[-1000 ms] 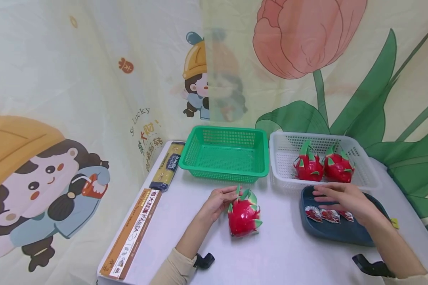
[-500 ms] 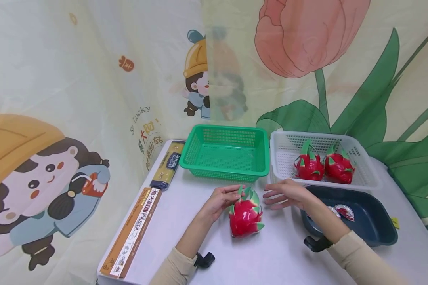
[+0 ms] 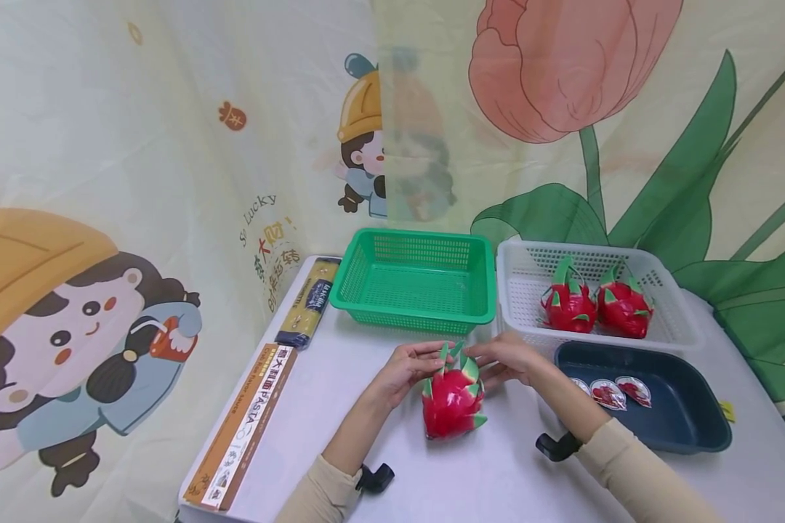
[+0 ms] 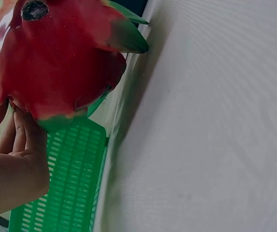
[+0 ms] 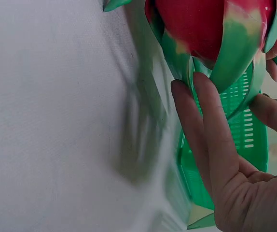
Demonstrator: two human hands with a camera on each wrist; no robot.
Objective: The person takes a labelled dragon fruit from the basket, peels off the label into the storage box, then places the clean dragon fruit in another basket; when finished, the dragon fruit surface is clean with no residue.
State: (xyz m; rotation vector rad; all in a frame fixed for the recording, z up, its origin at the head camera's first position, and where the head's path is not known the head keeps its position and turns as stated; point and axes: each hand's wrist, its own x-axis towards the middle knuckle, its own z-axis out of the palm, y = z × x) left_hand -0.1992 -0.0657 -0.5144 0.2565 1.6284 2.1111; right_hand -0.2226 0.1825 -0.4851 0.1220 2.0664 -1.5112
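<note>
In the head view a red dragon fruit (image 3: 453, 403) with green leaf tips is between my hands, over the white table. My left hand (image 3: 405, 374) grips it near its leafy top. In the left wrist view the fruit's (image 4: 56, 63) round base with a dark spot faces the camera, and thumb and fingers meet at its side. My right hand (image 3: 512, 361) is at the fruit's other side. The right wrist view shows long, nearly straight fingers (image 5: 215, 125) at the green leaves, with the thumb near another leaf tip.
Behind the hands stands a green basket (image 3: 412, 322). A white basket (image 3: 513, 298) holds two dragon fruits (image 3: 568, 305). At right, a dark blue tray (image 3: 687, 407) contains several small stickers (image 3: 607, 394). A pasta packet (image 3: 309, 301) and a long pasta box (image 3: 242, 428) line the left edge.
My right hand has come left from above the blue tray to the dragon fruit's leaves, uncovering the stickers. The left hand stays at the fruit, almost unmoved.
</note>
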